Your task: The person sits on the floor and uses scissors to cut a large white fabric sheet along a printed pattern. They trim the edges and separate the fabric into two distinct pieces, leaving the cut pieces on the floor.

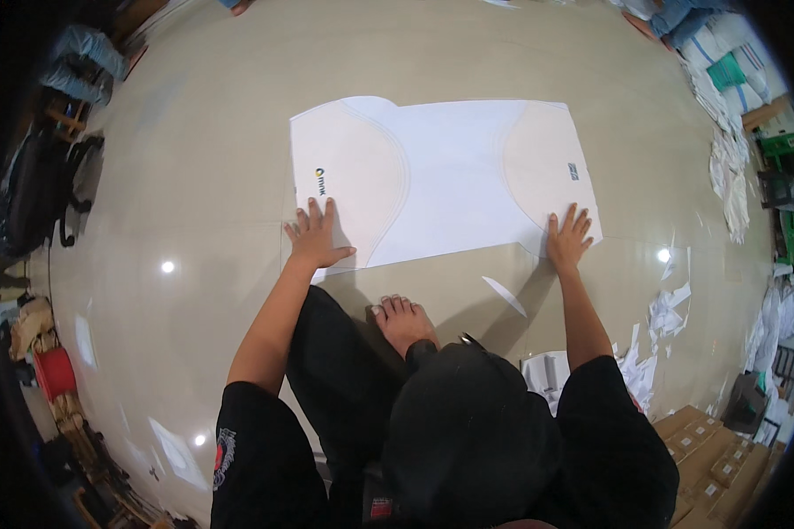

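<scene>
A large cut sheet [454,176], white in the middle with cream curved panels at both ends, lies flat on the tiled floor before me. Whether it is paper or fabric I cannot tell. A small printed mark shows on each cream end. My left hand [315,240] rests spread on the sheet's near left corner. On the near right corner lies my right hand [570,240], its fingers stretched out. Neither hand grips anything.
My bare foot [404,324] stands close to the sheet's near edge, and a thin white offcut [504,296] lies right of it. White scraps [670,309] litter the right side. Cardboard boxes [715,463] sit at lower right, a black chair [48,189] at left. Other people's legs show at the far edges.
</scene>
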Tool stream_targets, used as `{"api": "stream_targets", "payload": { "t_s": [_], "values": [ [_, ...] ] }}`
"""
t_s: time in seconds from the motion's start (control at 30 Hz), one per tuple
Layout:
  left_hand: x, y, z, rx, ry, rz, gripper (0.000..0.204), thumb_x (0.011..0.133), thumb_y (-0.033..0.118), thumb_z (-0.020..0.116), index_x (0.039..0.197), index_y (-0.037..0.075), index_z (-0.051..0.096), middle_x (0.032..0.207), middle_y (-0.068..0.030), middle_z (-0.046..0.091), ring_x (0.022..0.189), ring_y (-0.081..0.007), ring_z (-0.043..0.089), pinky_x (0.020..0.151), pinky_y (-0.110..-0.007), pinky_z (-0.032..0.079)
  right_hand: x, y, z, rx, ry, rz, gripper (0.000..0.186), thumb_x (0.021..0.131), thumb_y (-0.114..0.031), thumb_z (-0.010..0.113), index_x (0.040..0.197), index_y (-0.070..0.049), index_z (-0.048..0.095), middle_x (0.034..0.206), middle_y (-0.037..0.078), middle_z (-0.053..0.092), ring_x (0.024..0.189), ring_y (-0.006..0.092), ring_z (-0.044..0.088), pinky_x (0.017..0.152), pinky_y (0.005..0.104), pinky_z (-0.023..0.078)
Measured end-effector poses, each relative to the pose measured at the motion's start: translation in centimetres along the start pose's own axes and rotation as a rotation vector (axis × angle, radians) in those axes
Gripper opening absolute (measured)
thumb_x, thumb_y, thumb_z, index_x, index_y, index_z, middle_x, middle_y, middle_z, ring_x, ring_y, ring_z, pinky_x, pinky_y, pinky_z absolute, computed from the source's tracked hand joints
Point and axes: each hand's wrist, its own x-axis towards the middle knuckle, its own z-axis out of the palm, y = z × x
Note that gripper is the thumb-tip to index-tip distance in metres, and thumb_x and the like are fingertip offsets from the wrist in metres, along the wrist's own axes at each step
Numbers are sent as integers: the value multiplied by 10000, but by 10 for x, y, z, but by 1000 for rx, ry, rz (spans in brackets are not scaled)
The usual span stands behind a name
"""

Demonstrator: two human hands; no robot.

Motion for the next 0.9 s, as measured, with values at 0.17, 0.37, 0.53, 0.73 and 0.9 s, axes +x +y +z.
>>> {"api": "stream_targets", "payload": {
  "t_s": [0.17,0.37,0.53,0.73,0.9],
  "values": [
    [-18,15,-2,118,-88,9,1372,781,684,843,1757,209,4,1797,-275,16,1627,-547,129,1227,-799,153,-16,27,-6,-23,-27,55,864,1073,-693,405,1735,-162,245,1788,243,164,1634,491,167,1232,765,191],
    [-33,25,9,140,-54,13,1318,807,656,825,1749,159,47,1758,-346,103,1607,-568,183,1216,-804,166,-58,28,-31,239,109,-143,668,1045,-453,625,1531,-22,473,1578,308,436,1447,499,442,1140,604,417],
    [-53,54,26,12,78,69,1053,937,588,728,1699,44,246,1676,-319,374,1558,-545,318,1208,-795,213,-231,20,-78,398,-257,-445,152,943,-201,750,964,-75,667,979,145,709,897,408,710,781,507,567],
    [-71,140,44,-889,-131,226,631,1005,396,689,1471,1,530,1298,-231,700,1254,-402,665,1006,-471,553,-329,42,-107,380,-677,-506,350,1000,-256,641,1306,-92,601,1143,229,671,1023,468,702,782,598,563],
    [-73,175,68,-1595,-333,-217,516,1021,331,678,1403,8,548,1297,-129,591,1229,-270,563,998,-485,481,-353,65,-92,419,-636,-339,365,982,-212,636,1312,-62,589,1211,236,618,1112,476,664,866,589,552]
  ]
}}
